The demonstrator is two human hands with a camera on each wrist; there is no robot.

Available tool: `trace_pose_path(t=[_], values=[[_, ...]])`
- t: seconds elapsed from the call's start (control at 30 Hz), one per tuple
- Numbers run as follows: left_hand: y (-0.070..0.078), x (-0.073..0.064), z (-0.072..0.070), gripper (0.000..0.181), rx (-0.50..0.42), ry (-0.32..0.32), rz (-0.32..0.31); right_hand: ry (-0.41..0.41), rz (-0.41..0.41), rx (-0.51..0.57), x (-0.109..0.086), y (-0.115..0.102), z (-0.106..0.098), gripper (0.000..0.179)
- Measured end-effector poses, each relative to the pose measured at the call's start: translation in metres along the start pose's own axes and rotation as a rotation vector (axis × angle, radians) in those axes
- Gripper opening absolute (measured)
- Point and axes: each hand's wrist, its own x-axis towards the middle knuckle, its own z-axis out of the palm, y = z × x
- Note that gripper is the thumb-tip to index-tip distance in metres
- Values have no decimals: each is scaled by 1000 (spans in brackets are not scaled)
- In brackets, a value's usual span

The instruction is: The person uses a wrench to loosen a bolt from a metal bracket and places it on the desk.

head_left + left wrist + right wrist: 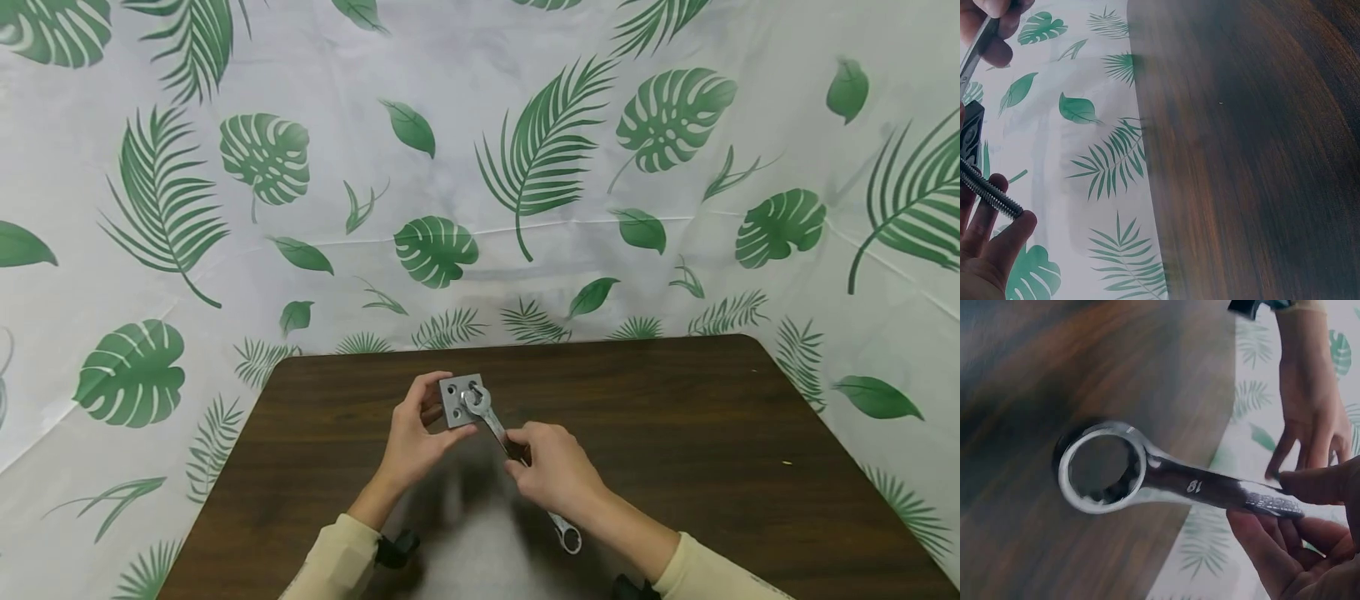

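Note:
My left hand holds a square grey metal plate with several holes, its fingers at the upper left edge and its thumb below. A threaded bolt runs through the plate, and a fingertip meets its end in the left wrist view. On the head side, the open end of a silver combination wrench sits around the bolt head. My right hand grips the wrench by its shank, between thumb and fingers. In the right wrist view the ring end points away from the hand, and the shank bears the number 18.
Both hands are above a dark wood-grain table. A tiny yellow scrap lies on its right side. Behind and beside the table hangs a white cloth printed with green leaves.

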Motion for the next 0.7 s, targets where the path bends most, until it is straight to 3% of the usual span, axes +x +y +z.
trace_pose_path(t=[0.4,0.7], values=[[-3,-1,1,70,3,27,-25,-3,31,151,-1,-9,15,21],[-4,-2,1,71,14,29,-39,32,48,-1,-2,-10,15,26]])
